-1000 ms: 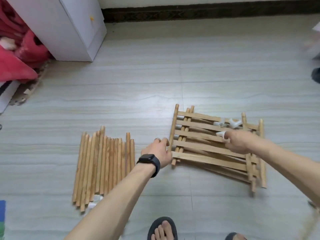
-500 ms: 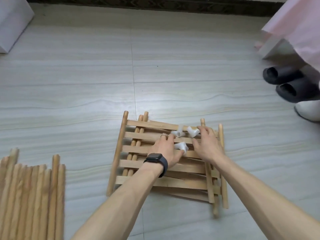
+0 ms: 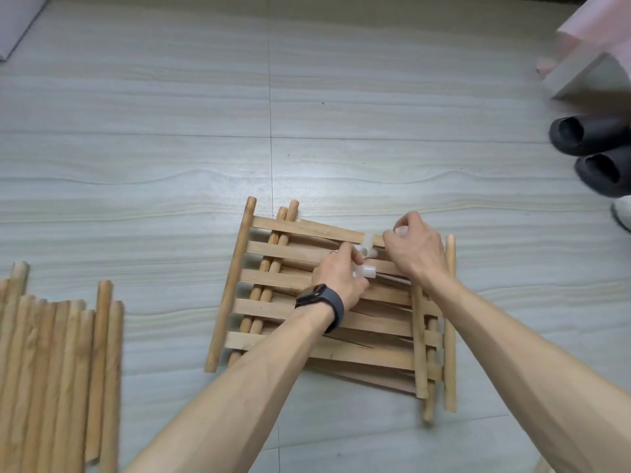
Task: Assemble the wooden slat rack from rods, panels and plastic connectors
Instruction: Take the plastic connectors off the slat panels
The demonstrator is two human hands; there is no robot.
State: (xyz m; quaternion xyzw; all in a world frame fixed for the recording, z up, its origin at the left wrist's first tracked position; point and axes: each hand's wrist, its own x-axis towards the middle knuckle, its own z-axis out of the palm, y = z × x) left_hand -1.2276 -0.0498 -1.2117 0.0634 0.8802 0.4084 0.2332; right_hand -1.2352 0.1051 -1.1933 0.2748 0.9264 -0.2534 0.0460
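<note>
Half a second back we were only reaching; now our left grip (image 3: 338, 278) pinches a connector (image 3: 364, 271), right grip (image 3: 415, 250) holds a second connector (image 3: 401, 230), panels (image 3: 290, 250) right beneath. Rods (image 3: 68, 370) next, probably.

You sit in a home: pale wood-grain floor tiles (image 3: 170, 97), dark slippers (image 3: 587, 134) beside a pink-draped (image 3: 594, 22) stand.
</note>
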